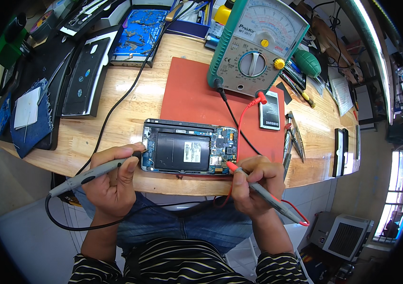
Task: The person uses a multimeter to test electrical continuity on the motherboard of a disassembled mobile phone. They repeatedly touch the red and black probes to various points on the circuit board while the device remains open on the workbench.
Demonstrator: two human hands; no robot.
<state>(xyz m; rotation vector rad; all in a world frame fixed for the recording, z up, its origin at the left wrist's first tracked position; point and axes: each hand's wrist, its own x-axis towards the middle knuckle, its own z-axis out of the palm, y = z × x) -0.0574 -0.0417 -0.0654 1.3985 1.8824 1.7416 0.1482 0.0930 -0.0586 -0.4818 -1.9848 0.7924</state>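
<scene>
An opened phone [163, 146] lies sideways near the bench's front edge, its circuit boards and dark battery bay exposed. My left hand [116, 182] grips a grey test probe [88, 173] with a black lead, its tip end at the phone's left edge. In my right hand [258, 182] is a second grey probe [270, 199] with a red tip and red lead. That red tip is at the phone's lower right corner; whether either point touches metal I cannot tell. Both leads belong with the green-framed analog multimeter [251, 40] standing behind the phone.
A red mat [187, 90] lies under the multimeter, with a phone battery [269, 111] on its right. Tweezers [297, 137] sit farther right, near a green rubber blower [307, 63]. At left are a boxed phone part [85, 78], a blue tray [140, 31] of small parts and a denim cloth [33, 120].
</scene>
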